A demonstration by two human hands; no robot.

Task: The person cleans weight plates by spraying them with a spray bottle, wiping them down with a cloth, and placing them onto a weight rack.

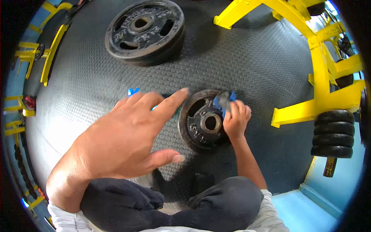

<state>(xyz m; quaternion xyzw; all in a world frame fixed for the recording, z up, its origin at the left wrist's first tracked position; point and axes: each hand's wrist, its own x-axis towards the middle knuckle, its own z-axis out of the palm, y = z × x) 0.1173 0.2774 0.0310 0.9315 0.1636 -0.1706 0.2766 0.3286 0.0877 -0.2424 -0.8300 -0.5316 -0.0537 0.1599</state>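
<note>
My left hand is raised close to the camera, thumb and index finger spread apart, holding nothing. With my right hand I grip a blue and grey cloth, pressed against the upper right rim of a small black weight plate. This plate lies on the floor in front of my knees, with raised lettering around its centre hole. Behind my left hand, a bright blue object peeks out; most of it is hidden, so I cannot tell its kind.
Larger weight plates lie stacked farther ahead on the textured black rubber floor. A yellow gym frame stands to the right, with several small black plates on a post. More yellow equipment lines the left side.
</note>
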